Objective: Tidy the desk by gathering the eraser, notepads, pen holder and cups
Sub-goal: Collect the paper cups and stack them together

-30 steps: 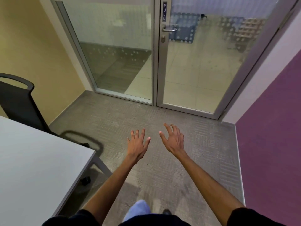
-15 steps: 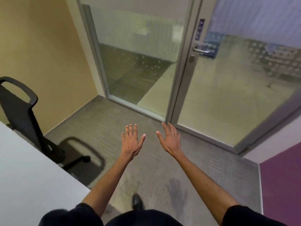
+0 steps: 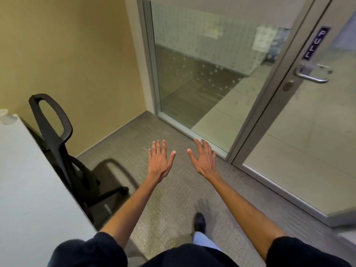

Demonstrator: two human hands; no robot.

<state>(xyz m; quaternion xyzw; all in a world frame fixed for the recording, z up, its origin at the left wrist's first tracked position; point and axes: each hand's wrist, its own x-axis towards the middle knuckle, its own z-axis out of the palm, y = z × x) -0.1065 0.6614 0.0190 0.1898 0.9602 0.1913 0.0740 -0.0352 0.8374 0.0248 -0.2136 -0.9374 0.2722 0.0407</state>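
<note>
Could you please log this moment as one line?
left hand: open, empty | right hand: open, empty | desk: left | chair: beside desk

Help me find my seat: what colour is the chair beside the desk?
The chair is black, clearest in head view.

Setting: small office room.

Evidence: white desk on the left, near a yellow painted wall. 1 black swivel chair on castors stands at the desk's right edge. Grey ribbed carpet underfoot. The room is closed by a metal-framed glass door with lever handle and "PULL" sign, plus 1 fixed glass panel with frosted dot film. Tiled corridor floor visible beyond the glass.
</note>
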